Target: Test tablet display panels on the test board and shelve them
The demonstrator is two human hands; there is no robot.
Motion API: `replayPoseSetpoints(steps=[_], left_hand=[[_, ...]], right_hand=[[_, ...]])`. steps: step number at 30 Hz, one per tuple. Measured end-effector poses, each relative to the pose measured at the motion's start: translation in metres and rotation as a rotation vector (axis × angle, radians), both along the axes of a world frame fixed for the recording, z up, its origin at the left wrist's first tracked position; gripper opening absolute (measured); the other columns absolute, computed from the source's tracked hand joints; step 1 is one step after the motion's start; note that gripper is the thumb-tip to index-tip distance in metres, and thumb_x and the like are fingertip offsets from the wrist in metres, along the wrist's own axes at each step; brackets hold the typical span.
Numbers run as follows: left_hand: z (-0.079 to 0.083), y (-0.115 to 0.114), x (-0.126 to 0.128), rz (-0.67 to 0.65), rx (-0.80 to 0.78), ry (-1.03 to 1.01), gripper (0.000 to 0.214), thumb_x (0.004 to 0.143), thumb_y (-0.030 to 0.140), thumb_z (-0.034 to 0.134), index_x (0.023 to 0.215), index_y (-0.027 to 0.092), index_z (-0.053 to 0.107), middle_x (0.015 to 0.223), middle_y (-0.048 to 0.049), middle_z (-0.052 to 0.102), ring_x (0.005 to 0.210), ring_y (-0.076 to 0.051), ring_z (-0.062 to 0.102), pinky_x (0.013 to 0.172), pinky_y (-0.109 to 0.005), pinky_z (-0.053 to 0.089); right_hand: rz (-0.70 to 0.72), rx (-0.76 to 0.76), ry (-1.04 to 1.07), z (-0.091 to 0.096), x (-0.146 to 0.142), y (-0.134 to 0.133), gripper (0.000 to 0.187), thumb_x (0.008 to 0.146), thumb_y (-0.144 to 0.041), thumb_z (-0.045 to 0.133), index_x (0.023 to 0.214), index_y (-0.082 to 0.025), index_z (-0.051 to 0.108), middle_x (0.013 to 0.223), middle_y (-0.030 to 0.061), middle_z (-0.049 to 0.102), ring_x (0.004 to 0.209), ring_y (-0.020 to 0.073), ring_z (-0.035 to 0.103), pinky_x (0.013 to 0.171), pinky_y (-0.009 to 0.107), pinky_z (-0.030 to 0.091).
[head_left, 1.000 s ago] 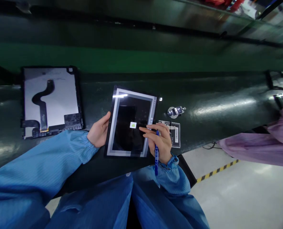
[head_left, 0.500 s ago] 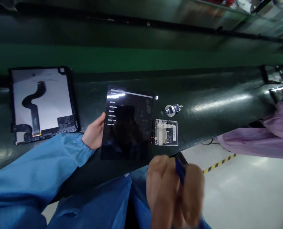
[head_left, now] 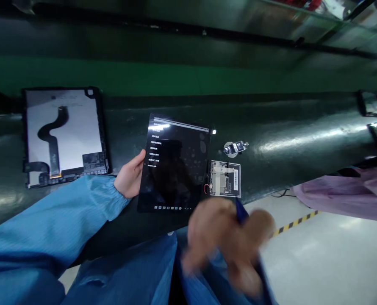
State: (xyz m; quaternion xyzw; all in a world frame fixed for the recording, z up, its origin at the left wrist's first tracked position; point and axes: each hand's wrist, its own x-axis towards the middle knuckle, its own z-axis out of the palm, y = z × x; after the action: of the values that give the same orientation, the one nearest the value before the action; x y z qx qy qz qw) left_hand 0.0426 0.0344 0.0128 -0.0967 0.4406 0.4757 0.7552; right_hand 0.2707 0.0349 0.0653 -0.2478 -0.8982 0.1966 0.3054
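My left hand grips the left edge of a black tablet screen, thumb on its front. The screen is lit, with white lines of text down its left side and a row of small icons along the bottom. My right hand, smeared by motion, is close to the camera below the screen's lower right corner. A slim dark blue thing sticks up between its thumb and fingers; its kind is unclear. Right of the screen lies a circuit board with tape strips, a white label and a red wire.
An opened tablet with a black flex cable lies at the left on the dark green bench. A shiny metal clip-like part sits behind the board. At right, a co-worker's pink sleeve reaches in over the bench edge.
My right hand has shifted slightly up and left, its lower fingers spreading out. A row of icons has come up at the bottom of the screen. The view has turned a little.
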Motion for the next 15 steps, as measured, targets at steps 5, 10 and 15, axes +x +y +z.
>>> replayPoseSetpoints(steps=[5, 10, 15], left_hand=[[-0.003, -0.001, 0.001, 0.013, 0.021, -0.009, 0.047, 0.102, 0.039, 0.036, 0.123, 0.014, 0.071, 0.094, -0.0102, 0.079, 0.095, -0.03, 0.075, 0.087, -0.04, 0.06], [-0.007, -0.001, 0.0, 0.028, 0.031, 0.004, 0.042, 0.101, 0.037, 0.042, 0.112, 0.014, 0.075, 0.09, -0.0099, 0.079, 0.09, -0.027, 0.075, 0.085, -0.037, 0.059], [0.0, 0.0, 0.002, 0.041, -0.01, 0.015, 0.044, 0.103, 0.037, 0.039, 0.107, 0.013, 0.076, 0.082, -0.0081, 0.078, 0.082, -0.024, 0.075, 0.079, -0.033, 0.06]], right_hand=[[-0.119, 0.028, -0.017, -0.022, -0.032, 0.051, 0.018, 0.097, -0.029, 0.053, 0.115, -0.025, 0.05, 0.133, 0.0054, 0.067, 0.136, 0.0247, 0.052, 0.112, 0.052, 0.046], [-0.136, 0.111, -0.145, -0.042, -0.036, 0.06, 0.024, 0.096, -0.03, 0.055, 0.119, -0.025, 0.049, 0.141, 0.0039, 0.061, 0.144, 0.0255, 0.041, 0.122, 0.056, 0.03], [-0.153, 0.117, -0.14, -0.038, -0.037, 0.061, 0.023, 0.096, -0.031, 0.055, 0.117, -0.025, 0.049, 0.141, 0.004, 0.061, 0.143, 0.0268, 0.043, 0.122, 0.056, 0.029]])
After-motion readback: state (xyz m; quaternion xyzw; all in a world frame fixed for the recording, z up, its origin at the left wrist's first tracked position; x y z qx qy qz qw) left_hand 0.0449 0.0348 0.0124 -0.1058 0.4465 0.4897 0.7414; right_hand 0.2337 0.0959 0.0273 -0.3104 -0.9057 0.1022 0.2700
